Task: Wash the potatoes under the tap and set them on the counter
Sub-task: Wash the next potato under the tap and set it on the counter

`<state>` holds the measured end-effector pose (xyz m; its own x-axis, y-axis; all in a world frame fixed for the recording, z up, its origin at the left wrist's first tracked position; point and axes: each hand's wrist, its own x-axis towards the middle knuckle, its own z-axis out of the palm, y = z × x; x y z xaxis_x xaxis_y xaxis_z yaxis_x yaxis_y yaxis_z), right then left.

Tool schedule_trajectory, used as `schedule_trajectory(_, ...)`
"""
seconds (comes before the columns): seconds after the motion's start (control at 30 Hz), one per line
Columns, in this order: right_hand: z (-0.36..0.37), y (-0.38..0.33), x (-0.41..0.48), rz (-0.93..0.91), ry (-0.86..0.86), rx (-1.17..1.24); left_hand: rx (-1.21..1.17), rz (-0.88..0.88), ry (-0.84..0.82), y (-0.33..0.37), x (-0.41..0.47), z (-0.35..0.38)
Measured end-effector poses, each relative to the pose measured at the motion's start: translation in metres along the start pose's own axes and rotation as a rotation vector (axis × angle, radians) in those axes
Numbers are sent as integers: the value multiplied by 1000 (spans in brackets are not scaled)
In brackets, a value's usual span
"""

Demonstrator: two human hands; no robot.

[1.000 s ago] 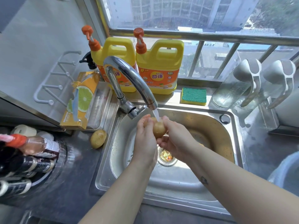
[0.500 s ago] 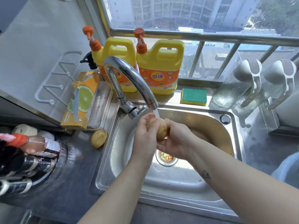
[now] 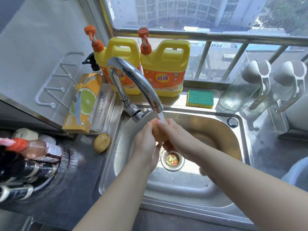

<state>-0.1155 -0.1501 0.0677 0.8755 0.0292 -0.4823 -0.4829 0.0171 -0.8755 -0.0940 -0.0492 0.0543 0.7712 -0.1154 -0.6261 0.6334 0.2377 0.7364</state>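
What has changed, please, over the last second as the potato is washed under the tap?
The left hand and right hand closed round the small tan potato and now cover most of it, where its top showed before. Neither let go. Unchanged: water runs from the curved chrome tap, and the second yellowish potato lies on the dark counter beside the steel sink.

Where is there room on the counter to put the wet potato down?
The dark counter has a bare patch between the sink's left rim and the bottles, just in front of the resting potato. Another bare strip lies right of the sink, before the metal stand. The ledge behind is crowded: detergent jugs, sponge, glass jugs.
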Motion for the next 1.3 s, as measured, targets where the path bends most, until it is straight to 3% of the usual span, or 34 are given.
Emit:
schedule_trajectory(0.17,-3,-1,7,317,26,105,385,212,-150,-15,-6,-12)
schedule_trajectory(0.23,-6,2,8,345,14,83,419,250,-138,-18,-6,-13)
schedule_trajectory(0.37,-1,11,2,222,-17,31,139,175,24,-11,0,0)
schedule_trajectory(0.43,3,14,-4,128,-48,-88,3,33,139,-6,9,1)
schedule_trajectory(0.53,5,21,-6,45,-51,-246,-65,-98,111,-5,13,0)
schedule_trajectory(0.67,5,24,-3,-56,45,-193,-41,-44,95,-15,8,2)
schedule_trajectory(0.77,1,22,-3,176,69,-65,146,129,12,-30,5,-8)
schedule_trajectory(0.83,-5,22,-3,351,22,147,327,254,-65,-37,3,-14)
schedule_trajectory(0.93,-14,16,-6,437,-52,280,460,342,-177,-42,2,-18)
schedule_trajectory(1.0,-14,15,-4,401,-70,147,410,340,-158,-40,2,-15)
schedule_trajectory(1.1,-10,19,2,237,34,-111,280,283,-51,-36,-1,-5)
schedule_trajectory(1.2,-4,30,0,-7,96,-328,79,127,35,-28,0,6)
schedule_trajectory(1.3,-4,38,-7,-110,113,-532,-30,-79,93,-17,6,4)
